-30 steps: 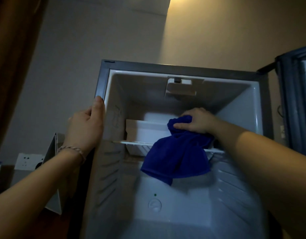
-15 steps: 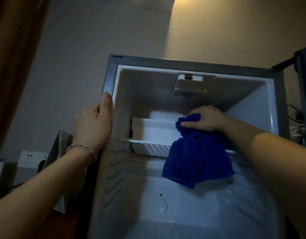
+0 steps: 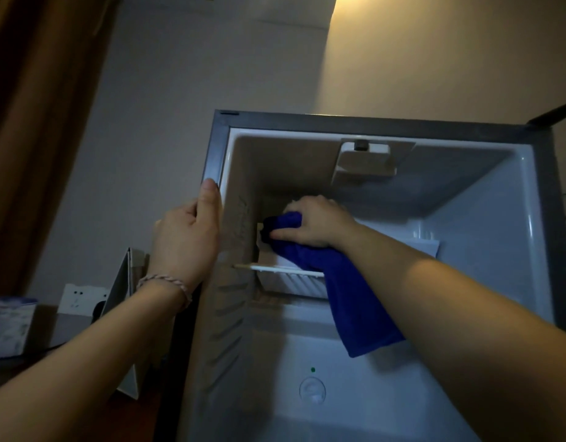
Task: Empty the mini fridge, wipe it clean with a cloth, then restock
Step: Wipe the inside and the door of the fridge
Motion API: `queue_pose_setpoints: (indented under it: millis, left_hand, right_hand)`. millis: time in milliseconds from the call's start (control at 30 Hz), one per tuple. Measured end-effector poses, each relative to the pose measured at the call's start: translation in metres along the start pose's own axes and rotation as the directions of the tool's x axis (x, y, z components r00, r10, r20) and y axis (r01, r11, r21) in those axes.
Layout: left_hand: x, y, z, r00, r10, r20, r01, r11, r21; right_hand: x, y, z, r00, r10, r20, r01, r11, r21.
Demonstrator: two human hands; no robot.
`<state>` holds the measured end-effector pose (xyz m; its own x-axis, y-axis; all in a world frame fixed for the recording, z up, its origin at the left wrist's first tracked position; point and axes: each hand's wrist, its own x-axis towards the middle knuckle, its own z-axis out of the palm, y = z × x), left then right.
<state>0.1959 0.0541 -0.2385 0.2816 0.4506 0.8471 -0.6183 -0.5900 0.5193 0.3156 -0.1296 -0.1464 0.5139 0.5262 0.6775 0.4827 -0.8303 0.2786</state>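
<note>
The mini fridge [image 3: 383,126] stands open with a bare white inside. My right hand [image 3: 316,221] reaches deep into it and grips a dark blue cloth [image 3: 355,301], pressing the bunched end against the white cooling box [image 3: 294,280] near the left inner wall. The rest of the cloth hangs down over the shelf rail [image 3: 275,268]. My left hand [image 3: 186,240], with a braided bracelet at the wrist, clasps the fridge's left front edge, thumb on the grey frame.
A round dial [image 3: 312,390] with a green light above it sits low on the back wall. Left of the fridge are a wall socket [image 3: 76,299], a folded white card [image 3: 124,339] and a pale box [image 3: 9,327]. A brown curtain [image 3: 36,122] hangs at far left.
My right hand has slid the cloth leftward along the cooling box, from its middle to the left end. My view has shifted left; the left hand keeps its hold.
</note>
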Motion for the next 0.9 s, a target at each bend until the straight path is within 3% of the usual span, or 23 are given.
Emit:
queue_pose_setpoints:
  millis: [333, 500, 900]
  left_hand:
    - [-0.001, -0.001, -0.003, 1.000, 0.029, -0.004, -0.030, 0.999, -0.015]
    - [0.000, -0.002, -0.003, 1.000, 0.022, -0.005, -0.022, 1.000, -0.016]
    - [0.002, -0.006, 0.001, 0.998, 0.042, -0.047, -0.043, 0.999, -0.006]
  right_hand:
    - [-0.070, 0.070, -0.044, 0.955, 0.266, 0.132, -0.246, 0.957, -0.152]
    - [-0.089, 0.095, -0.063, 0.902, 0.381, 0.203, -0.293, 0.887, -0.358]
    - [-0.087, 0.092, -0.053, 0.938, 0.316, 0.141, -0.281, 0.934, -0.220]
